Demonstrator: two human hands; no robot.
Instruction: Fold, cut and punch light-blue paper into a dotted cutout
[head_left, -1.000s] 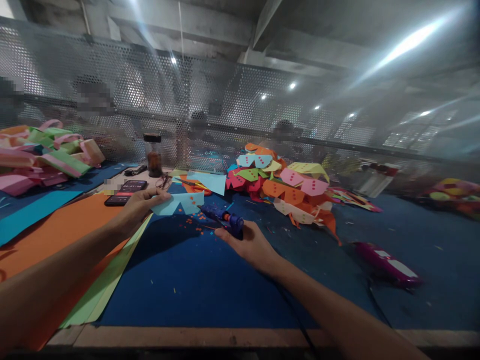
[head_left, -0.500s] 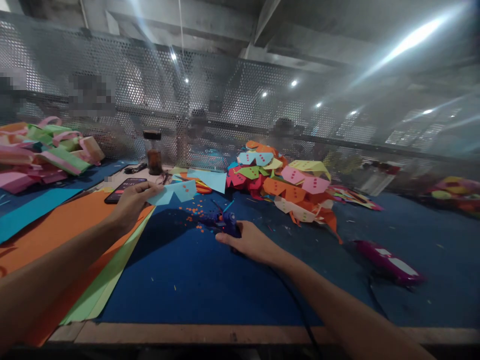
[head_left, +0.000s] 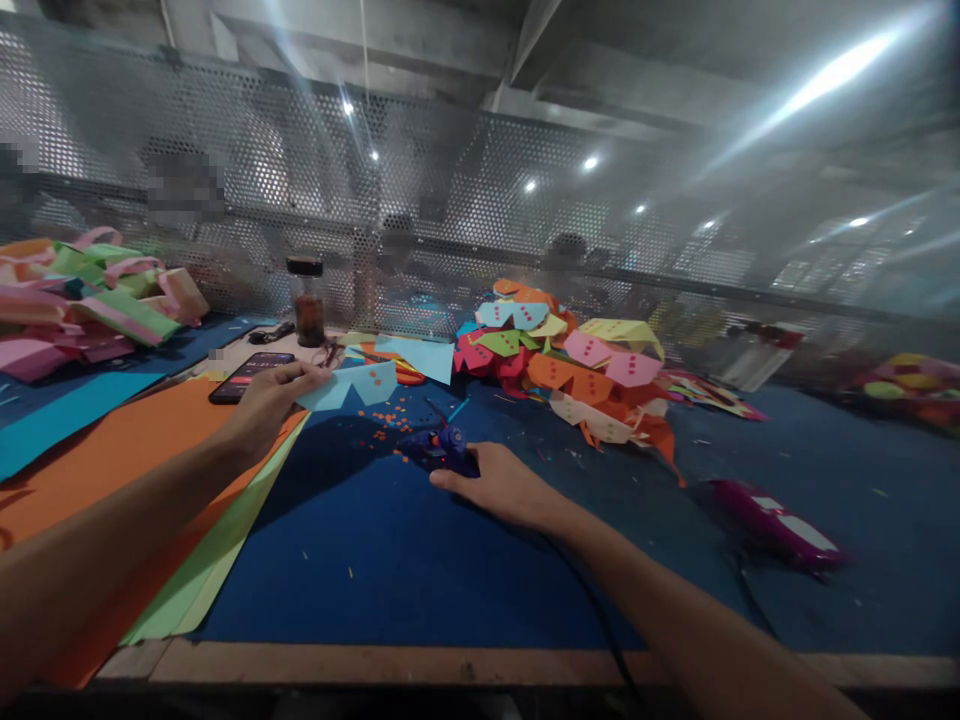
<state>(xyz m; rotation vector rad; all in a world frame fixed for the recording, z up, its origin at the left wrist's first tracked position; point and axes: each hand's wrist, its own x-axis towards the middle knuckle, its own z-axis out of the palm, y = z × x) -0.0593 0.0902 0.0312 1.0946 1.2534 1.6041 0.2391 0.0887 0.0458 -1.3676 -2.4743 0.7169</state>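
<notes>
My left hand (head_left: 271, 405) is closed, pinching the left end of a light blue paper mask cutout (head_left: 351, 388). A few small orange pieces show near the cutout's right end. My right hand (head_left: 504, 485) is wrapped round a dark blue glue gun (head_left: 442, 448), whose nozzle points left. A dark cord runs from beneath that hand over the table's front edge. Tiny orange paper bits (head_left: 388, 422) lie scattered on the blue tabletop, between the cutout and the gun. Behind them rests another light blue sheet (head_left: 417, 356), next to orange-handled scissors (head_left: 405, 372).
Finished paper masks (head_left: 585, 370) are heaped at centre right. A purple device (head_left: 776, 525) with a cord sits further right. On the left are a phone (head_left: 247, 376), orange sheets (head_left: 135, 460), a lidded jar (head_left: 308, 305) and folded paper bands (head_left: 97, 300). Perforated metal screening (head_left: 465, 180) stands behind.
Very little differs. The cutout in my left hand has shifted slightly right, and the glue gun in my right hand has tilted a little.
</notes>
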